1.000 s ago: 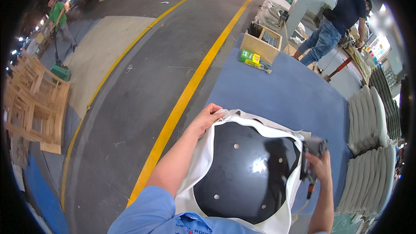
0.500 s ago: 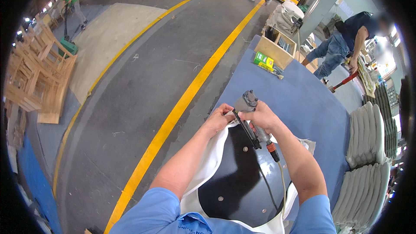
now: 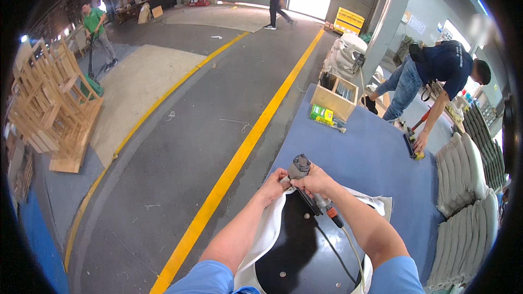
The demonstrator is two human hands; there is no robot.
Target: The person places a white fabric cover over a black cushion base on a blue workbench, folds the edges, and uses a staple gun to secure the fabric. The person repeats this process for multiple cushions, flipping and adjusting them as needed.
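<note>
My right hand (image 3: 317,181) is closed around a grey pneumatic staple gun (image 3: 299,167), whose black magazine slants down over a glossy black panel (image 3: 291,247). An orange-red fitting joins the gun to a thin air hose (image 3: 355,253) that trails toward me. White fabric (image 3: 268,234) wraps loosely around the panel's edge. At the far edge of the panel, right beside the gun's nose, the fingers of my left hand (image 3: 274,187) pinch this fabric. Several round, light-coloured spots dot the panel. The gun's tip is hidden behind my fingers.
A blue-grey table (image 3: 381,155) carries a wooden bin (image 3: 333,103) and a green-yellow box (image 3: 321,113). On the right, a co-worker (image 3: 447,65) leans over its edge, a hand on a tool. Stacked pale cushions (image 3: 460,174) stand nearby; wooden frames (image 3: 54,103) stand left.
The view has tilted up, so the hands and panel appear lower. Both hands keep their hold. The co-worker has bent down and brought a tool to the table edge. A distant walker has moved left.
</note>
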